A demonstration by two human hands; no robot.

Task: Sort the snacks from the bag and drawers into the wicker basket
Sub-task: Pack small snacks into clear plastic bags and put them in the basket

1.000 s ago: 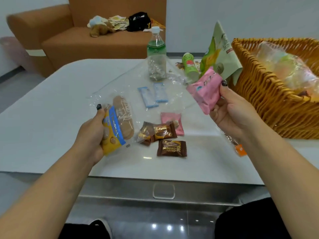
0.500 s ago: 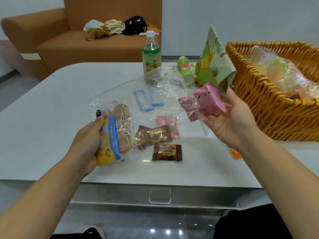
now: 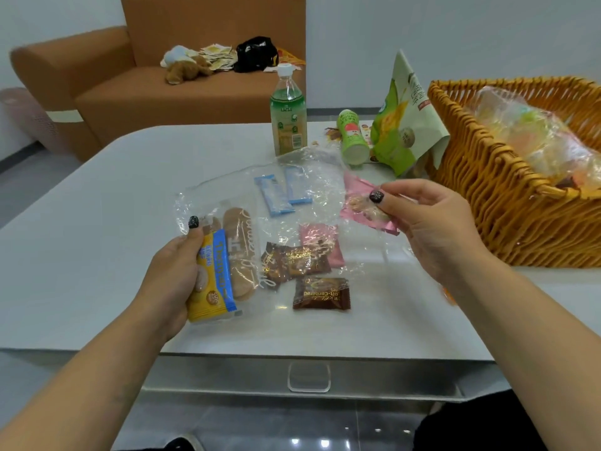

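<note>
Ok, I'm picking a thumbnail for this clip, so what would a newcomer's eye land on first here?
Probably the two hands mid-frame: the left hand grips a yellow-and-blue biscuit pack through the clear plastic bag, while the right hand pinches a pink snack packet. Next comes the orange wicker basket at right, then the brown chocolate packets on the white table.

Looks like a lounge or break rm, poss. in an office or a flat; can't tell which. Evidence: orange-brown sofa (image 3: 182, 83) vs. plain white wall, w/ a plush toy (image 3: 187, 69), loose papers (image 3: 218, 54) & a black bag (image 3: 255, 53) left on the seat. Glossy grey tile floor (image 3: 22, 187). Pale desk (image 3: 97, 203) w/ drawer handle (image 3: 309, 376) at front edge, carrying a drink bottle (image 3: 287, 115), snack packs & a wicker basket (image 3: 507, 206).
</note>
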